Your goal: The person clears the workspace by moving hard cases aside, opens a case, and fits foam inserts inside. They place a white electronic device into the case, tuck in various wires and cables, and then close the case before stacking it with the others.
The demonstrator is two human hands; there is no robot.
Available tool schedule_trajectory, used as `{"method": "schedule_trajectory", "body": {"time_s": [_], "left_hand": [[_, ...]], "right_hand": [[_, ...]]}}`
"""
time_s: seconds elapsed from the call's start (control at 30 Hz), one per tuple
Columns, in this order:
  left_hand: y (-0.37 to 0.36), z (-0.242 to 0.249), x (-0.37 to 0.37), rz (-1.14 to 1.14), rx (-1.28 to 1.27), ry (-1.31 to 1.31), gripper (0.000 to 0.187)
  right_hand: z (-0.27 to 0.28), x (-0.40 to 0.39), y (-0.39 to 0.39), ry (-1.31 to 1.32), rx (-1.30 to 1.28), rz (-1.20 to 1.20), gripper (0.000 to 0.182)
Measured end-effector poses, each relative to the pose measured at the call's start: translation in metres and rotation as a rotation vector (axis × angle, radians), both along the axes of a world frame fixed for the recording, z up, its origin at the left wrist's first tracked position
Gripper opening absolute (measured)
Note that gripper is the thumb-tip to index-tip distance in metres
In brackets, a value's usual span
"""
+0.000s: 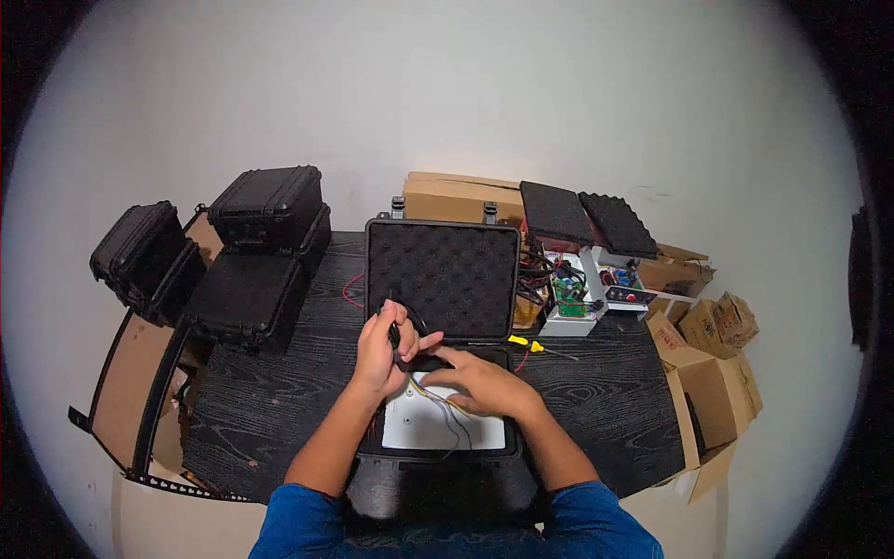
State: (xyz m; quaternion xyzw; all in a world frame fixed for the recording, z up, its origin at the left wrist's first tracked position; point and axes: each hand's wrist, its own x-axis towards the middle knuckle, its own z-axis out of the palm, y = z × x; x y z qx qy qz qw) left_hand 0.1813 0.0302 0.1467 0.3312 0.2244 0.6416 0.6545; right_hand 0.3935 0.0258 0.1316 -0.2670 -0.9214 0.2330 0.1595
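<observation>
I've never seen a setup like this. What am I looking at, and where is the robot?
There's no robot here: these are a person's bare hands, in one picture from a camera worn on the head, looking forward and down. On the dark table, an open black case with a foam-lined lid holds a white panel. The left hand grips what looks like black cable; the right hand is at thin wires over the panel. A yellow-handled screwdriver and white housings with circuit boards lie right; closed black cases sit left.
</observation>
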Motion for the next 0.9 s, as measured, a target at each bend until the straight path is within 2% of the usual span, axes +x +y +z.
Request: {"method": "schedule_trajectory", "body": {"time_s": [0.13, 0.23, 0.33, 0.43, 0.5, 0.63, 0.7, 0.77, 0.83, 0.9], "left_hand": [[0.003, -0.002, -0.002, 0.017, -0.009, -0.015, 0.034], [0.003, -0.002, -0.002, 0.022, -0.010, -0.008, 0.034], [0.004, -0.004, -0.003, 0.004, 0.006, -0.012, 0.034], [0.002, -0.003, -0.003, -0.003, 0.024, 0.002, 0.034], [0.001, -0.003, -0.001, 0.009, 0.027, 0.032, 0.034], [0.006, -0.015, -0.001, -0.028, 0.045, 0.301, 0.034], [0.010, -0.024, 0.003, -0.052, 0.103, 0.496, 0.035], [0.010, -0.030, 0.002, -0.120, 0.112, 0.485, 0.034], [0.006, -0.025, 0.005, -0.154, 0.087, 0.514, 0.035], [0.008, -0.031, 0.001, -0.230, 0.188, 0.642, 0.037]], "right_hand": [[0.022, -0.005, -0.010, -0.034, -0.100, 0.004, 0.060], [0.002, -0.010, -0.005, 0.048, 0.064, 0.094, 0.054], [0.003, -0.012, -0.008, -0.075, -0.032, 0.016, 0.046], [-0.007, -0.013, -0.003, -0.031, -0.029, 0.064, 0.035], [-0.008, -0.013, 0.001, 0.072, -0.091, 0.090, 0.028], [-0.014, -0.007, 0.009, 0.335, -0.256, 0.083, 0.022], [-0.015, -0.002, 0.010, 0.474, -0.485, 0.037, 0.026], [-0.010, 0.005, 0.009, 0.620, -0.759, 0.024, 0.027], [-0.004, 0.009, 0.005, 0.732, -0.792, -0.042, 0.024], [0.007, 0.010, 0.003, 0.802, -0.800, -0.106, 0.021]]}}
